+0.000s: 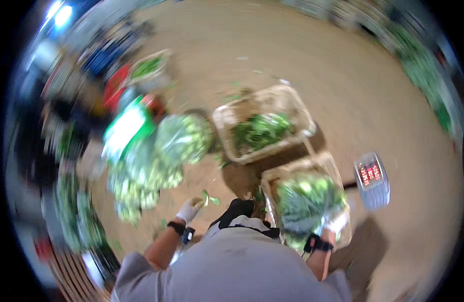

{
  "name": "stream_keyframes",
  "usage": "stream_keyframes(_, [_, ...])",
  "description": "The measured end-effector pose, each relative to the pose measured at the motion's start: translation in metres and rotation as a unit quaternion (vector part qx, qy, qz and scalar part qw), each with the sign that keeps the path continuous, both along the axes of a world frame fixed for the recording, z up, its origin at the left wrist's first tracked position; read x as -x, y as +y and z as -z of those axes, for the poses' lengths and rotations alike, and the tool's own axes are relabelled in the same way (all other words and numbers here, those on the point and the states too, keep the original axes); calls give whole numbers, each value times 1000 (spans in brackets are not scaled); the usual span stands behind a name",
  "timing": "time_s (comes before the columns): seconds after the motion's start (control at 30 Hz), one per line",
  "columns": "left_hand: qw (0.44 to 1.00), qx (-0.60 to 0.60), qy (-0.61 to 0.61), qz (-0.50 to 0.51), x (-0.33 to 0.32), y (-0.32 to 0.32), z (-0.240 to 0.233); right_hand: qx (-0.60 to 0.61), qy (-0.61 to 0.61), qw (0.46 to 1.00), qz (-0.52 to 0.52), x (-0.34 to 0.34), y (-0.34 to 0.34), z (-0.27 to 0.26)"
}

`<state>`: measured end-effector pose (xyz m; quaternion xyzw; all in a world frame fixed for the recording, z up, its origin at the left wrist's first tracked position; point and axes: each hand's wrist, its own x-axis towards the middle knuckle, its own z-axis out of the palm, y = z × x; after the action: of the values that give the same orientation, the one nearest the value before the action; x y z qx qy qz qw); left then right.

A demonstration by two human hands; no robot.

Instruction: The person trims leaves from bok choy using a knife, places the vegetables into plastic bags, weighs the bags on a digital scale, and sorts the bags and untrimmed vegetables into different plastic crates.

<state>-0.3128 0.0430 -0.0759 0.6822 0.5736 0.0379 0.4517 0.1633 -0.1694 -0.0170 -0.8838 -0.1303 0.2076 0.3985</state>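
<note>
My left hand (pixel 190 210), in a pale glove, is low over the floor with its fingers curled. A small green vegetable piece (pixel 210 198) shows right by its fingertips; whether the two touch is unclear. At my right, a clear plastic bag of leafy green vegetables (pixel 307 200) fills a light plastic crate (pixel 327 160). My gloved right hand (pixel 335 223) grips the bag's near right side, where the film creases toward it; glare and blur hide the fingers. A second crate (pixel 250 99) stands just beyond, with loose leafy greens (pixel 264 130) on its bottom.
Right of the near crate is a scale display (pixel 372 179) with lit red digits. Several filled vegetable bags (pixel 184 137) crowd the left, beside a bright green bag (pixel 128 126). Farther off stands a basket of greens (pixel 148 67). Leaf scraps dot the brown floor (pixel 352 94).
</note>
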Motion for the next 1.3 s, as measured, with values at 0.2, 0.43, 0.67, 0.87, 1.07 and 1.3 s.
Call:
stream_keyframes(0.2, [947,57,63,-311,121,-93,48,-343,304,872,172,-61,-31,33])
stream_keyframes(0.43, [913,203,145,-323,203,-237,142,-262,226,927,-143,46,85,-4])
stream_keyframes(0.67, [947,110,117,-278,261,-229,181,-249,219,846,-417,214,154,-43])
stream_keyframes(0.87, [906,94,-15,-413,308,-151,232,-243,211,734,-598,391,193,-75])
stream_keyframes(1.07, [789,246,-349,-442,365,-62,144,-233,183,637,-712,553,213,-95])
stream_keyframes(1.3, [721,298,-536,-324,428,38,54,-270,202,477,-812,710,258,-147])
